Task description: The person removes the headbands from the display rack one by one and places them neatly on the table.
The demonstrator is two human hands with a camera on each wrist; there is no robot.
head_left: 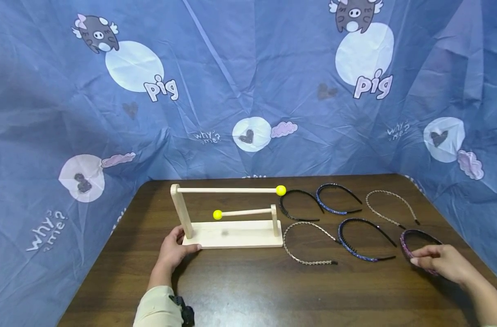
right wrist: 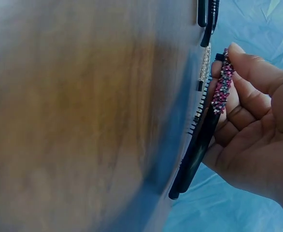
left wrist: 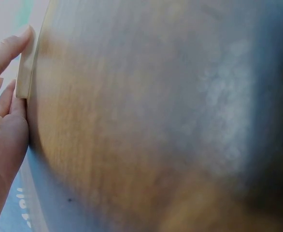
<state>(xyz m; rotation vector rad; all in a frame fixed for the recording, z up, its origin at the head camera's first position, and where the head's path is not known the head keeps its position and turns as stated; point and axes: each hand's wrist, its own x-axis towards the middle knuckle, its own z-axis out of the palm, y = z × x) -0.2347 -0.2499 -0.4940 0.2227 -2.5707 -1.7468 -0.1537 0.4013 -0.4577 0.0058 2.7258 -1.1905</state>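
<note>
A pale wooden stand (head_left: pixel 240 235) has two posts, each with a rod tipped by a yellow ball. My left hand (head_left: pixel 174 249) grips the left end of its base, thumb along the front edge. In the left wrist view the base end (left wrist: pixel 25 79) sits between thumb and fingers. At the right, my right hand (head_left: pixel 448 262) pinches a purple glittery headband (head_left: pixel 405 245). The right wrist view shows pink and silver sparkles on this headband (right wrist: pixel 222 87), with black toothed ends; thumb and fingers hold the sparkly part. Whether it touches the table I cannot tell.
Between stand and right hand lie several headbands on the brown table (head_left: pixel 248 286): a black one (head_left: pixel 283 210), blue glittery ones (head_left: pixel 329 209) and beaded beige ones (head_left: pixel 309 262). A blue cloth with pig prints (head_left: pixel 215 91) hangs behind and around the table.
</note>
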